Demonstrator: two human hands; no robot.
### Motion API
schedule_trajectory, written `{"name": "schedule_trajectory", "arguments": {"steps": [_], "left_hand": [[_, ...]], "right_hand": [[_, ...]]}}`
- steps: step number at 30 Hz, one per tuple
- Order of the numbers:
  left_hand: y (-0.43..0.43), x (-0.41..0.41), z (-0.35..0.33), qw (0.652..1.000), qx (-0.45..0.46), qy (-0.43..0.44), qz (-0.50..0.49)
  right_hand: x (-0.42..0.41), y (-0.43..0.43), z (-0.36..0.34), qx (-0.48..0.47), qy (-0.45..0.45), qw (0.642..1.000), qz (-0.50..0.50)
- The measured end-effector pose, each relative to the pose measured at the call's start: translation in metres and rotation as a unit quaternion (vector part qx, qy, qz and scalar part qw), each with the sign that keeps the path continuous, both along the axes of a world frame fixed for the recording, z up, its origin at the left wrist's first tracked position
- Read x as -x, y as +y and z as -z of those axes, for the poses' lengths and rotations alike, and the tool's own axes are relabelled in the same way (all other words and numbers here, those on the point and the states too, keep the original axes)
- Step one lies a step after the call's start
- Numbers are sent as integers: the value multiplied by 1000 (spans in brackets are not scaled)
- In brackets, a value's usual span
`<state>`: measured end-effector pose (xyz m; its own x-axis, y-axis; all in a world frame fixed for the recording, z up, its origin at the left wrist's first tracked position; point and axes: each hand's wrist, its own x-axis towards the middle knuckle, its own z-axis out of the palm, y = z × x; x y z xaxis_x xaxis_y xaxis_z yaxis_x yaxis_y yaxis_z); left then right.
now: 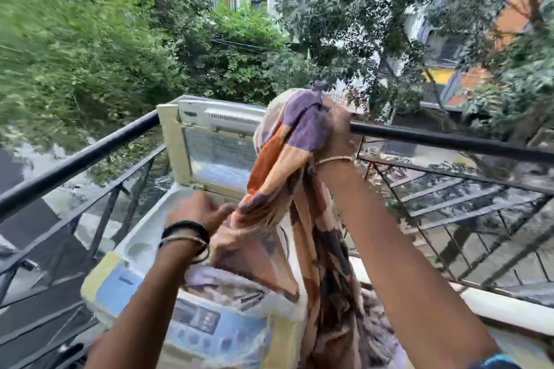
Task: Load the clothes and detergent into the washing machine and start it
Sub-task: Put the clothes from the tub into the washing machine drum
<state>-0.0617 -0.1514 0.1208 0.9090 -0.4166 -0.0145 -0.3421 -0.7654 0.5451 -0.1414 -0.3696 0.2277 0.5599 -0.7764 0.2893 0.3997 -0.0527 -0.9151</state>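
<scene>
A white top-loading washing machine (141, 252) stands on a balcony with its lid (192, 141) raised upright. A long patterned cloth (287, 153) in purple, orange and beige hangs over the open tub. My right hand (338, 132) is raised high and grips the cloth's upper end, which covers most of the fingers. Lower down, my left hand (201, 213) holds a fold of the same cloth just above the tub opening. The cloth's tail trails down past the machine's front right. The control panel (198, 320) under plastic film faces me.
A black metal railing (75, 165) runs behind and to both sides of the machine, close to it. Trees and buildings lie beyond. A white ledge (494, 305) runs along the balcony's right side below the railing.
</scene>
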Motion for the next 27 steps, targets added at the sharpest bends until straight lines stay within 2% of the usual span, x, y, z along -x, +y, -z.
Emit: {"name": "schedule_trajectory", "arguments": {"steps": [1,2,3,4,5,7,9,12,14,15,16,18,20,21,24,27], "left_hand": [[-5,-2,-2,996,70,-29,40],[-9,2,-12,980,159,-12,117],[-15,3,-21,949,258,35,178],[-22,-3,-22,919,316,75,226],[-32,-4,-26,906,332,81,248],[-48,-16,-23,906,366,28,210],[-53,-32,-17,893,430,-27,133],[-50,-64,-15,866,498,2,57],[-50,-71,-23,846,531,29,51],[-52,-72,-30,835,546,36,58],[-54,-71,-35,824,561,35,71],[-58,-73,-43,811,579,23,85],[-63,-76,-52,793,602,16,89],[-64,-78,-57,789,609,10,82],[-68,-77,-73,770,634,-9,76],[-66,-82,-85,761,646,-26,60]], "right_hand": [[-6,4,5,38,14,999,21],[-11,11,6,43,60,997,12],[-8,19,9,57,96,994,-2],[-13,20,16,81,133,988,24],[-20,24,23,111,155,982,13],[-10,44,25,193,141,970,-40],[-14,48,34,206,163,958,-112],[14,22,53,168,190,934,-252],[38,-2,90,144,248,933,-219],[51,-14,116,153,304,921,-189],[66,-23,150,172,379,894,-165],[91,-37,213,175,509,823,-180],[113,-40,266,129,574,776,-227],[122,-37,283,115,590,768,-221],[129,-33,324,80,595,791,-117],[110,-56,339,76,535,841,1]]}}
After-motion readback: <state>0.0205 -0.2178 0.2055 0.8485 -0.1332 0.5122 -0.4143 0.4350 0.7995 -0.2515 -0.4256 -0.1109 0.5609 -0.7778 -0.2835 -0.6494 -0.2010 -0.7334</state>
